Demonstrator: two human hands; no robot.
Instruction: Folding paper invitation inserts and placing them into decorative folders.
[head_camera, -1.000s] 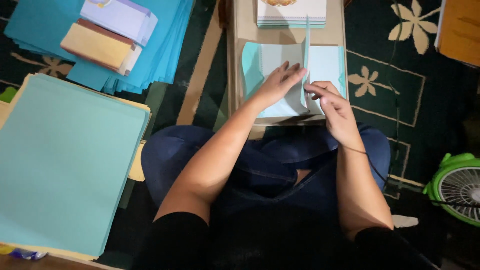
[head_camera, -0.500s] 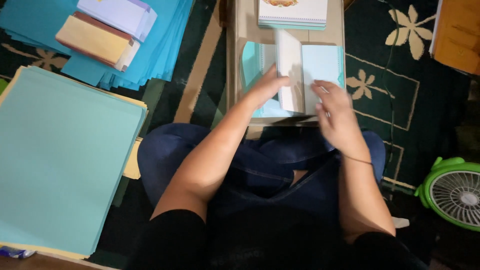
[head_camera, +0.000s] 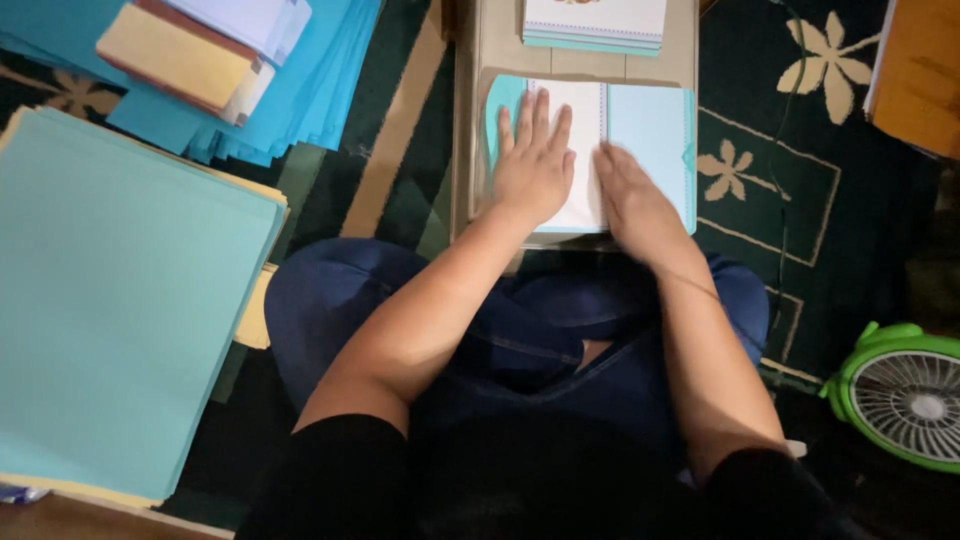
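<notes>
Head view: your left hand (head_camera: 533, 165) lies flat, fingers spread, on the white dotted-edge paper sheet (head_camera: 582, 130), grasping nothing. Your right hand (head_camera: 630, 195) presses open-palmed beside it. Both hide much of the pale blue folded card (head_camera: 655, 135) on the grey lap board (head_camera: 470, 120); the frame cuts the card stack (head_camera: 595, 25) above.

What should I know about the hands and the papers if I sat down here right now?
Left hand: flat, fingers spread, pressing on the white sheet.
Right hand: flat beside it, at the edge where the white sheet meets the light blue card.
Both lie on the small table, over the lap.
Done: white sheet laid flat on the card.
A finished-looking stack sits at the table's far end; large teal sheets wait on the person's left.
</notes>
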